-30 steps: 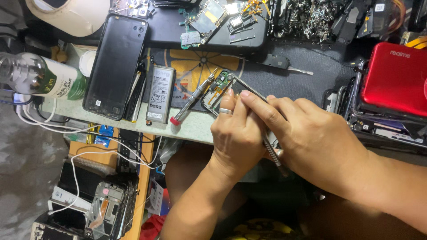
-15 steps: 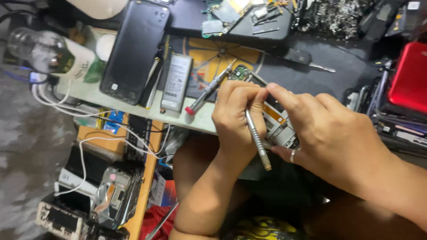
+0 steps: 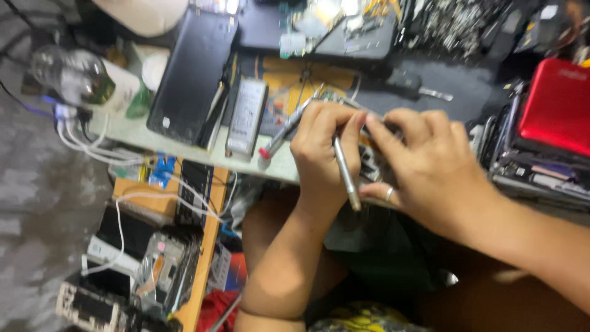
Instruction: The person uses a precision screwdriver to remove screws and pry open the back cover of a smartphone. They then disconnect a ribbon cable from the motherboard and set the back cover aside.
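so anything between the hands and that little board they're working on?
Nothing visible. Both the left hand and the right hand already close over the small circuit board at the bench edge, with the metal tool held between them. The red-tipped screwdriver lies beside them, left of the board.

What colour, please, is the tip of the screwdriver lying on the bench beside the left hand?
Red: the metal screwdriver's tip shows best in the head view, just beside the left hand.

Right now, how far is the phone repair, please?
Done: the dark phone lies opened, its grey battery out beside it. In hand: left hand and right hand hold a small circuit board and metal tweezers. Left: reassembly; parts lie loose.
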